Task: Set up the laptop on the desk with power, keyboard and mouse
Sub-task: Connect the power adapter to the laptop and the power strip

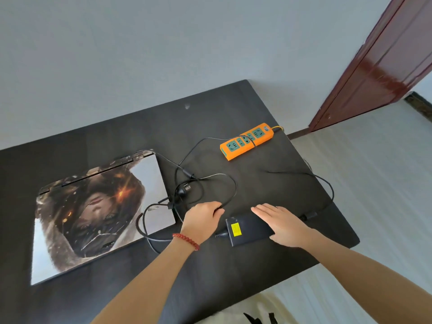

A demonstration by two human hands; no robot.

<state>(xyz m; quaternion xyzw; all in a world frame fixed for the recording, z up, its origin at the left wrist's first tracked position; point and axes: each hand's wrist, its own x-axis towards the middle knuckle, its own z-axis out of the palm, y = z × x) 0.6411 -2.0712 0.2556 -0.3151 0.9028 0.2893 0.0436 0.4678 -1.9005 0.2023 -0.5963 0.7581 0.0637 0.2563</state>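
- Nearest, the right hand (284,224) lies flat and open, fingers straight, palm down on the black power brick (249,229); it presses rather than grips.
- Just beside it, the left hand (203,220) is curled over the thin black cable (230,183), fingertips closed around the loop where it runs toward the brick.
- Left of both hands, the laptop (100,213) lies shut on the dark desk (210,277), hinge edge away from the person; a cable reaches its far corner.
- The loose plug (184,190) sits in the tangle just beyond the left hand, which is the nearer one to it.
- Farthest, the orange power strip (246,140) lies up and to the right, long axis slanting toward the desk's far right edge, so the plug likely has to travel that way.
- No keyboard or mouse shows.
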